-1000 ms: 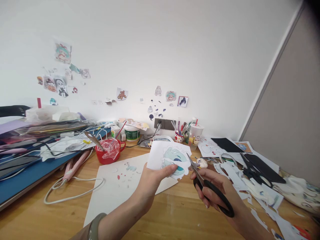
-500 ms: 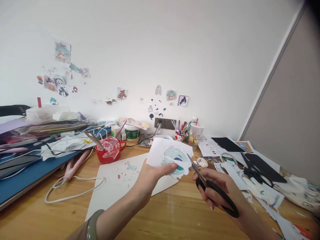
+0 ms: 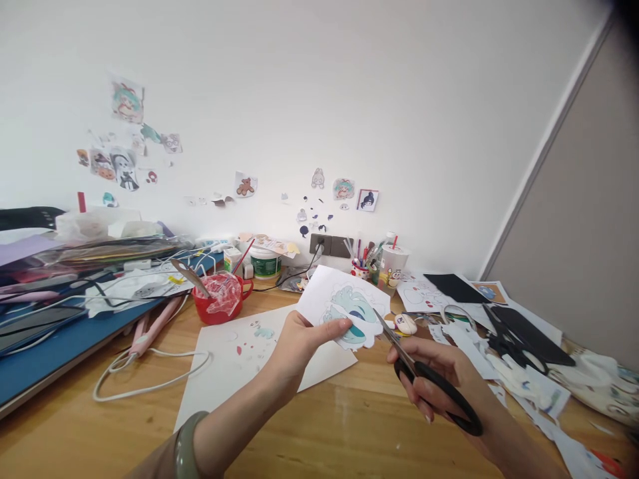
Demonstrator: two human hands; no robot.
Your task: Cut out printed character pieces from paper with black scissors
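Observation:
A white sheet of paper [image 3: 319,293] printed with pale teal shapes is pinched in my left hand [image 3: 304,342], thumb on top of the print. Its lower right edge is cut into a wavy outline. My right hand [image 3: 444,379] has its fingers in the black handles of a pair of scissors [image 3: 402,349]. The blades point up and left and reach the right part of the paper. Whether the paper lies between them I cannot tell. Beneath my left hand, a larger white sheet [image 3: 214,372] on the table bears small coloured cut-outs.
A red mug [image 3: 219,303] with plastic film and a metal utensil stands left of the sheet. Cables and papers lie on a blue board [image 3: 30,372]. At right are paper scraps [image 3: 529,392] and second black scissors [image 3: 509,339]. A lidded cup [image 3: 394,263] stands near the wall.
The paper in my left hand has turned slightly, its upper corner now higher and further right. The scissors stay beside it in my right hand. The whole view has shifted slightly.

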